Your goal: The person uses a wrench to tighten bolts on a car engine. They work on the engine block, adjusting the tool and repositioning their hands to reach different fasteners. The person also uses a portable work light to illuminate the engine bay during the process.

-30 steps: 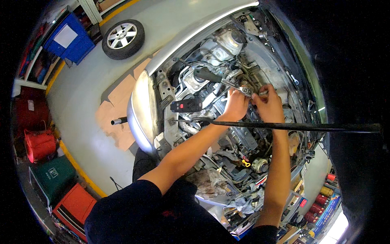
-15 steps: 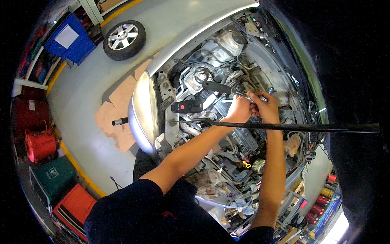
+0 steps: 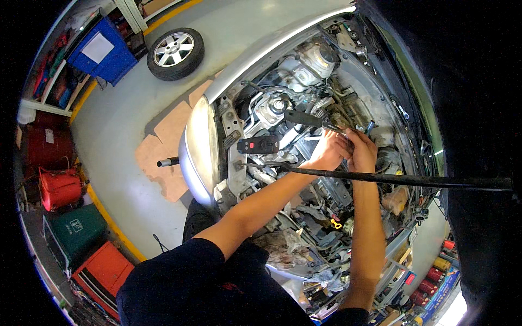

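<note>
Over the middle of the open engine bay, my two hands meet. My left hand is closed, its fingers bunched together against the right one. My right hand is closed too, thumb and fingers bent inward. A slim piece with a metallic edge shows at the fingertips, mostly covered by the hands. A flat dark bar points left from there; whether it joins that piece I cannot tell. Just beyond the right hand stands a bluish metal cylinder. Left of my hands lies a black device with a red button.
A black prop rod crosses above my forearms. A dipstick with a yellow loop stands nearby. Left of the car's headlight, cardboard covers the floor. Farther off are a wheel, a blue bin and a red cabinet.
The whole view has shifted slightly, moving the scene to the right. My hands stay together at the same spot, the right fingers now curled further over the piece between them.
</note>
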The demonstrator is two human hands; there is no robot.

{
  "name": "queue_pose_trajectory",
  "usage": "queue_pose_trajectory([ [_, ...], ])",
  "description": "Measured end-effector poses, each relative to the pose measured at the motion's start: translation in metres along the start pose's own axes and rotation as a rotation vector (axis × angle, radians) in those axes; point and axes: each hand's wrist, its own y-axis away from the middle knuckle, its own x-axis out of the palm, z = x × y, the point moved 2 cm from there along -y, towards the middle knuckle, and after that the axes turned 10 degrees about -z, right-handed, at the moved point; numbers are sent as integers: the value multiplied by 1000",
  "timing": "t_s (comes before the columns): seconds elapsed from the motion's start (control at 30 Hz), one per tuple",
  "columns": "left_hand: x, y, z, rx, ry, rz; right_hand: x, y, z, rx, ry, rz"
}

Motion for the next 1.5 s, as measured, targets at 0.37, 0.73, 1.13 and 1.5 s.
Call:
queue_pose_trajectory([
  [0.37,-39,20,-23,-7,-49,-17,4,6,-33,18,-457,-82],
  [0.73,-162,141,-58,-327,-83,360,-16,5,17,-907,1417,369],
  [1.13,-183,165,-52,-422,-122,462,-2,-18,10,-530,1422,203],
  [1.5,-195,167,-53,-458,-83,450,1,-23,13,-707,1539,-14],
])
